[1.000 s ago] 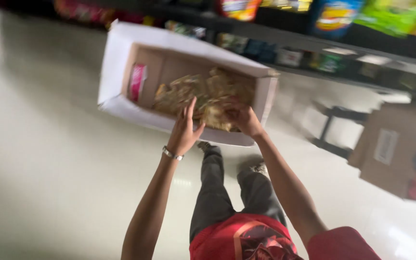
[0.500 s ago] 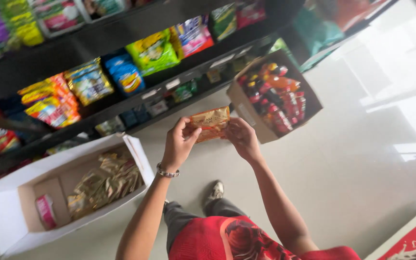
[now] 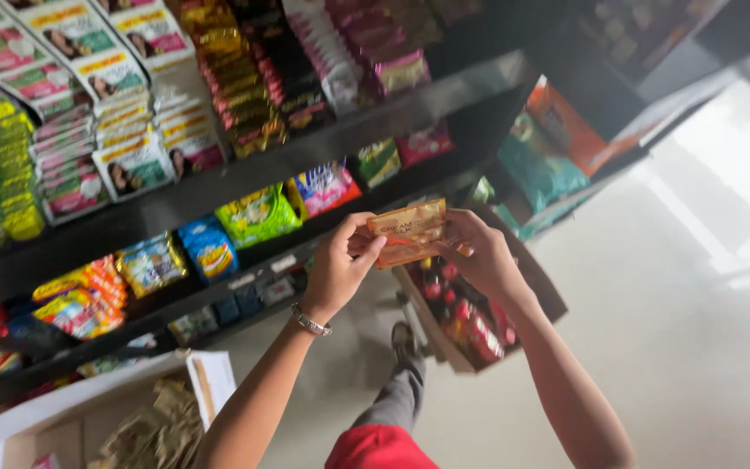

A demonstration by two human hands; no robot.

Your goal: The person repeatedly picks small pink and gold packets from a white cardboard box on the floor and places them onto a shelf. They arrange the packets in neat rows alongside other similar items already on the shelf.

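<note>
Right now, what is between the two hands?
In the head view, a flat golden packet spans the gap. The left hand pinches one end and the right hand the other, in front of the shelves.

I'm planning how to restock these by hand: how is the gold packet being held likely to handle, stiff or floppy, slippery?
The gold packet looks thin and flat, so probably light and somewhat bendy. The left hand and right hand pinch it by opposite ends and it stays flat, suggesting some stiffness. Its glossy sheen hints it may be slippery.
</note>
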